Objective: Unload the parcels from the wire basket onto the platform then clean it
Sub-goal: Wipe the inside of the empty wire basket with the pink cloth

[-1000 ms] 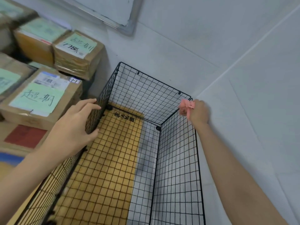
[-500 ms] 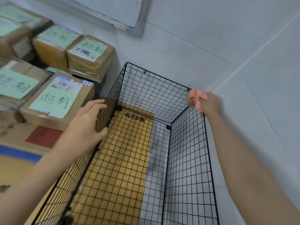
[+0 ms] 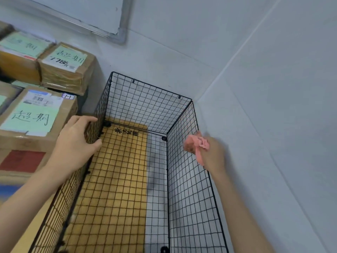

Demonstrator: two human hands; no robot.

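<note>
The black wire basket [image 3: 145, 99] stands in the room's corner with nothing inside it; a yellow board shows through its mesh floor. My left hand [image 3: 76, 143] grips the top rim of the basket's left wall, fingers curled over the wire. My right hand [image 3: 211, 154] holds a crumpled pink cloth [image 3: 196, 145] against the top rim of the right wall. Several brown cardboard parcels [image 3: 34, 121] with pale green handwritten labels sit stacked to the left of the basket.
White walls close in behind and to the right of the basket. A whiteboard frame [image 3: 122, 24] hangs on the back wall. More parcels [image 3: 65, 68] are piled at the far left, one with a red patch on its side.
My right hand with the pink cloth has slid along the right rim from the far corner toward me. My left hand keeps its grip on the left wall.
</note>
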